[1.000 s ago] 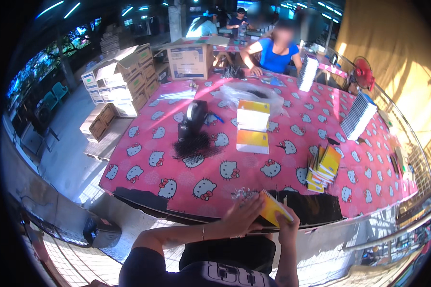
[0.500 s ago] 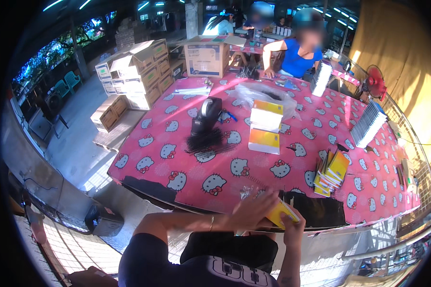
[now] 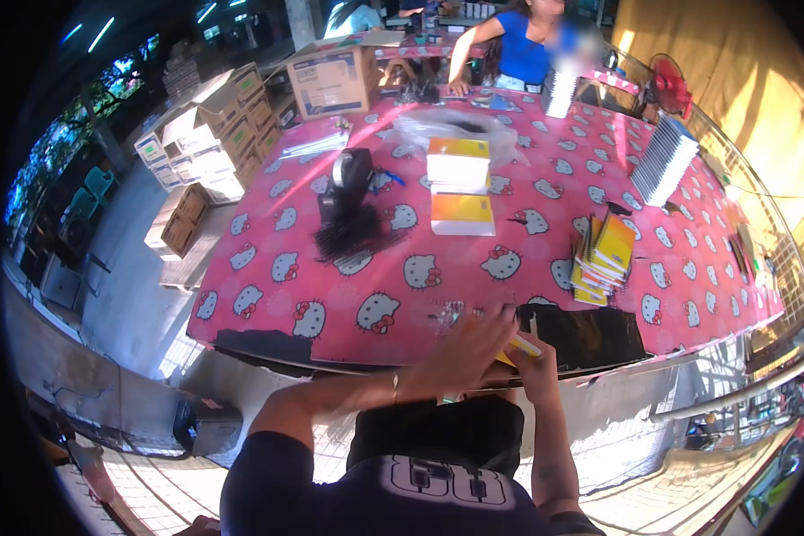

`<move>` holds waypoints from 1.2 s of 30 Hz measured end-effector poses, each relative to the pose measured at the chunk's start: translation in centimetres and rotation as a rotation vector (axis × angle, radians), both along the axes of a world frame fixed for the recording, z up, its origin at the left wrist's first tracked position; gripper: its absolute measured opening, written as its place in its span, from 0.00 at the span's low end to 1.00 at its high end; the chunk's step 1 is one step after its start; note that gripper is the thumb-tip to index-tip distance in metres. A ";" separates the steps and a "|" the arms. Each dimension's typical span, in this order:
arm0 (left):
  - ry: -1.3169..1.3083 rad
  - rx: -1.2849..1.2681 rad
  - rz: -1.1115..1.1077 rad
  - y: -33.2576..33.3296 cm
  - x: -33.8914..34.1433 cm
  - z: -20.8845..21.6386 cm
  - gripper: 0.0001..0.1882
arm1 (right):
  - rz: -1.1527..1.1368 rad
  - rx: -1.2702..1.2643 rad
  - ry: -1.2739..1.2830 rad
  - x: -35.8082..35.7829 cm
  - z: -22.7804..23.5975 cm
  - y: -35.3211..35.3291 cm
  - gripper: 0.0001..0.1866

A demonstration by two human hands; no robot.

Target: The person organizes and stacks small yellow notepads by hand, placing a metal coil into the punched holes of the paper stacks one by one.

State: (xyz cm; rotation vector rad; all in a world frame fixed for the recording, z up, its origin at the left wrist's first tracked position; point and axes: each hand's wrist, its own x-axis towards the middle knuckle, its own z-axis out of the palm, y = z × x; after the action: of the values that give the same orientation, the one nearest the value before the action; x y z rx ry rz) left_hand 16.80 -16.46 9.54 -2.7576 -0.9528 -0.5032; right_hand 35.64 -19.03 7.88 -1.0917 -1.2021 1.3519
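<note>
At the table's near edge my right hand (image 3: 539, 364) grips a small yellow notebook (image 3: 523, 345), thumb on top. Across the notebook's left side lies my left hand (image 3: 478, 347), fingers stretched out flat and slightly smeared by motion; it hides much of the cover. Beside that hand is a small clear, shiny scrap (image 3: 447, 313). To the right rests a loose pile of yellow spiral notebooks (image 3: 606, 255). Farther off, two yellow-and-white stacks of booklets (image 3: 462, 213) stand one behind the other. A heap of black binding coils (image 3: 355, 234) lies left of them.
A black bulky device (image 3: 347, 181) stands behind the coils. Tall notebook stacks (image 3: 665, 161) rise at the right. Cartons (image 3: 332, 82) sit at the far left corner and on the floor. A co-worker in blue (image 3: 520, 45) is across the pink table (image 3: 348, 290); a red fan (image 3: 668, 85) is behind.
The view has tilted down and shifted, so the table's things appear higher and mostly farther left. My left hand has slid over the notebook, covering more of it; my right hand keeps its hold.
</note>
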 end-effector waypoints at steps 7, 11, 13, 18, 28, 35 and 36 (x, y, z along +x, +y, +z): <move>-0.098 0.085 0.087 0.6 1.6 -2.7 0.47 | 0.032 0.155 -0.246 0.6 -3.3 1.5 0.14; -0.142 -0.059 -0.038 -0.7 1.4 -4.6 0.46 | 0.068 0.151 -0.176 1.0 -4.4 1.9 0.13; -0.168 -0.064 0.019 0.4 1.8 -2.8 0.45 | 0.119 0.139 -0.202 1.0 -4.7 1.7 0.13; -0.091 -0.013 -0.125 -2.8 0.2 -8.2 0.45 | 0.035 0.158 -0.230 0.7 -5.2 2.2 0.11; -0.428 -0.031 -0.048 1.2 2.0 -2.8 0.29 | -0.001 0.162 -0.360 0.8 -5.3 2.3 0.16; -0.472 -0.234 -0.122 2.5 1.4 -1.6 0.06 | 0.083 0.142 -0.090 5.4 -1.2 1.2 0.15; -0.485 -0.232 -0.129 2.5 1.5 -1.7 0.08 | 0.110 0.105 -0.160 6.3 -0.5 1.4 0.11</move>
State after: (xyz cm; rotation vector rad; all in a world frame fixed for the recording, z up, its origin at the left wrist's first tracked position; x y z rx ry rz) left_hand 18.29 -13.94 7.84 -2.9781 -0.9802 -1.1948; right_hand 41.91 -17.64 7.36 -1.0881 -1.4526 1.2868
